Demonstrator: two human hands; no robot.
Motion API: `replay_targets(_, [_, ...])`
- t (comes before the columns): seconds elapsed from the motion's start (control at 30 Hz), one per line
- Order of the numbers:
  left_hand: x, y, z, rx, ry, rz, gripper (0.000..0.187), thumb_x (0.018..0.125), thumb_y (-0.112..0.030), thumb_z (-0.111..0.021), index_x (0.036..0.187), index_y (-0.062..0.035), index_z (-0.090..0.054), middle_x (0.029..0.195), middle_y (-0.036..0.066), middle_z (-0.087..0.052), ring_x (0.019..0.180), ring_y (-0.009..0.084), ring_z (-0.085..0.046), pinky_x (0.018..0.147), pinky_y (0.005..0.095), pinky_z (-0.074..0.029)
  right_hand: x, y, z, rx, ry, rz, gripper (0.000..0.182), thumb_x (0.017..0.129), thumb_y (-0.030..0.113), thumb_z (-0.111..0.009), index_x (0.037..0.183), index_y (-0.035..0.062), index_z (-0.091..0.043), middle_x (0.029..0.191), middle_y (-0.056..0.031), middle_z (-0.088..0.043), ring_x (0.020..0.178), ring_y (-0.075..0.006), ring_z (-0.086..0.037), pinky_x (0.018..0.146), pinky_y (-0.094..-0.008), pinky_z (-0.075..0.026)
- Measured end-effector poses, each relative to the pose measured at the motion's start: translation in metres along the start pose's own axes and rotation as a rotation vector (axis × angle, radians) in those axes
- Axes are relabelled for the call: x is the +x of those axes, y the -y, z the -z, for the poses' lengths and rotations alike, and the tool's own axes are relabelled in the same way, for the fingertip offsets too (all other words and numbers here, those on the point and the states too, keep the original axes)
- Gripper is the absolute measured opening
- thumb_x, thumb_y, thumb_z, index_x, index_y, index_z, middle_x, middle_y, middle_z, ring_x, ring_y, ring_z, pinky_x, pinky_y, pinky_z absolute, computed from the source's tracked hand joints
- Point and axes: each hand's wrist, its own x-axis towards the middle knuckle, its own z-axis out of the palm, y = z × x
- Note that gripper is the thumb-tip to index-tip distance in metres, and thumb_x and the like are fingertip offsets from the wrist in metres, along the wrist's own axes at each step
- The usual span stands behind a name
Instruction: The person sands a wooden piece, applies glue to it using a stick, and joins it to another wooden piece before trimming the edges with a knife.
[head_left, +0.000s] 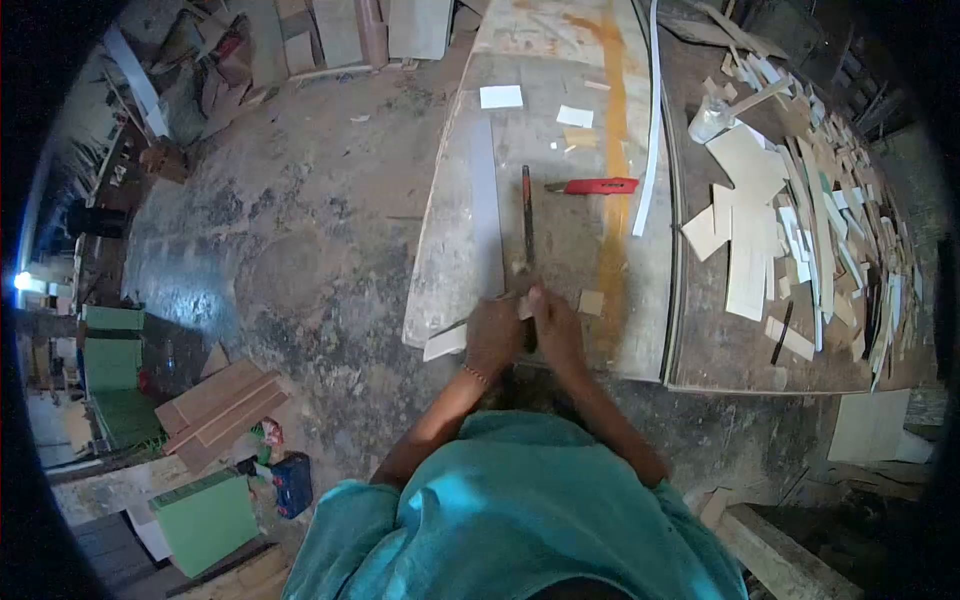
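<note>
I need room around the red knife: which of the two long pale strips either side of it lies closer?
The narrow white strip, just right of the red knife. The broader strip lies farther left, beyond the dark tool.

Head-worn wide view, forward and down

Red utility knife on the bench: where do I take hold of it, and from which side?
Take the red utility knife by its broad body, from the right and above, probably with the right hand, which is nearer. It lies flat and crosswise; its narrow, dark left end looks like the blade end, so best avoid that.
</note>
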Motion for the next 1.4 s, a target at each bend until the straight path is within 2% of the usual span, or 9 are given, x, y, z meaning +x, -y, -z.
replay_targets(0.1, [0.013, 0.010, 0.003, -0.074, -0.072, 0.050, 0.016, 0.074, -0.017, -0.055, 0.072, -0.0009, -0.059, 0.067, 0.020, -0.058, 0.063, 0.0344, -0.058, 0.056, 0.0437, -0.046, -0.033, 0.001, -0.013, -0.075, -0.133, 0.206, 0.040, 0.090, 0.034, -0.041, 0.122, 0.0124, -0.049, 0.085, -0.0233, -0.057, 0.084, -0.0371, -0.053, 0.076, -0.0412, -0.043])
replay_targets(0.37, [-0.001, -0.008, 0.020, -0.010, -0.044, -0.023, 0.021, 0.075, -0.018, -0.053, 0.067, -0.0002, -0.061, 0.066, 0.021, -0.059, 0.063, 0.0347, -0.060, 0.058, 0.0427, -0.048, 0.006, 0.004, -0.007, 0.009, -0.083, 0.022, 0.039, 0.089, 0.033, -0.043, 0.119, 0.0090, -0.051, 0.093, -0.0235, -0.058, 0.082, -0.0345, -0.056, 0.076, -0.0386, -0.042])
replay_targets(0.47, [0.009, 0.029, -0.004, 0.005, 0.071, 0.021, 0.018, 0.075, -0.018, -0.054, 0.082, -0.0033, -0.061, 0.069, 0.021, -0.059, 0.063, 0.0359, -0.059, 0.060, 0.0457, -0.046, -0.011, 0.003, -0.025, -0.025, -0.143, 0.142, 0.040, 0.090, 0.036, -0.039, 0.122, 0.0132, -0.049, 0.095, -0.0231, -0.057, 0.086, -0.0361, -0.055, 0.077, -0.0408, -0.043])
replay_targets(0.63, [0.026, 0.047, 0.034, 0.062, -0.039, -0.116, 0.020, 0.074, -0.017, -0.053, 0.065, -0.0008, -0.062, 0.065, 0.020, -0.059, 0.065, 0.0337, -0.060, 0.061, 0.0443, -0.048, -0.007, 0.036, -0.046, -0.166, -0.186, 0.132, 0.040, 0.091, 0.032, -0.040, 0.118, 0.0041, -0.051, 0.104, -0.0201, -0.058, 0.090, -0.0267, -0.056, 0.081, -0.0333, -0.041])
replay_targets(0.97, [0.082, 0.106, 0.103, 0.097, -0.009, -0.263, 0.016, 0.072, -0.015, -0.052, 0.067, -0.0018, -0.059, 0.062, 0.019, -0.058, 0.061, 0.0314, -0.060, 0.057, 0.0411, -0.048, 0.025, 0.084, -0.124, -0.106, -0.478, 0.161, 0.035, 0.089, 0.033, -0.044, 0.120, 0.0175, -0.052, 0.083, -0.0171, -0.053, 0.076, -0.0322, -0.053, 0.068, -0.0366, -0.043])
replay_targets(1.0, [0.087, 0.111, 0.103, 0.086, -0.051, -0.354, 0.015, 0.072, -0.014, -0.052, 0.068, -0.0018, -0.059, 0.061, 0.019, -0.058, 0.060, 0.0314, -0.060, 0.056, 0.0412, -0.048, 0.020, 0.094, -0.133, -0.095, -0.518, 0.130, 0.035, 0.090, 0.029, -0.044, 0.118, 0.0094, -0.052, 0.066, -0.0086, -0.044, 0.066, -0.0195, -0.046, 0.067, -0.0293, -0.041])
replay_targets(1.13, [0.083, 0.114, 0.107, 0.057, -0.080, -0.527, 0.011, 0.071, -0.010, -0.051, 0.072, -0.0023, -0.059, 0.059, 0.020, -0.056, 0.059, 0.0315, -0.060, 0.055, 0.0415, -0.048, 0.042, 0.093, -0.132, -0.091, -0.585, 0.127, 0.037, 0.091, 0.036, -0.039, 0.121, 0.0191, -0.050, 0.103, -0.0214, -0.055, 0.079, -0.0335, -0.053, 0.073, -0.0384, -0.043])
replay_targets(1.23, [0.078, 0.100, 0.109, 0.017, 0.000, -0.502, 0.009, 0.070, -0.009, -0.051, 0.072, -0.0028, -0.058, 0.066, 0.020, -0.058, 0.064, 0.0318, -0.060, 0.058, 0.0417, -0.047, 0.056, 0.084, -0.125, 0.062, -0.555, -0.050, 0.038, 0.091, 0.037, -0.034, 0.120, 0.0181, -0.051, 0.113, -0.0186, -0.053, 0.085, -0.0351, -0.053, 0.075, -0.0389, -0.042])
replay_targets(1.4, [0.094, 0.100, 0.095, -0.037, -0.003, -0.514, 0.013, 0.073, -0.011, -0.049, 0.074, -0.0026, -0.058, 0.069, 0.018, -0.058, 0.065, 0.0328, -0.060, 0.060, 0.0425, -0.047, 0.012, 0.109, -0.134, -0.080, -0.590, -0.171, 0.042, 0.091, 0.039, -0.032, 0.124, 0.0167, -0.046, 0.102, -0.0255, -0.054, 0.090, -0.0369, -0.053, 0.078, -0.0409, -0.041])
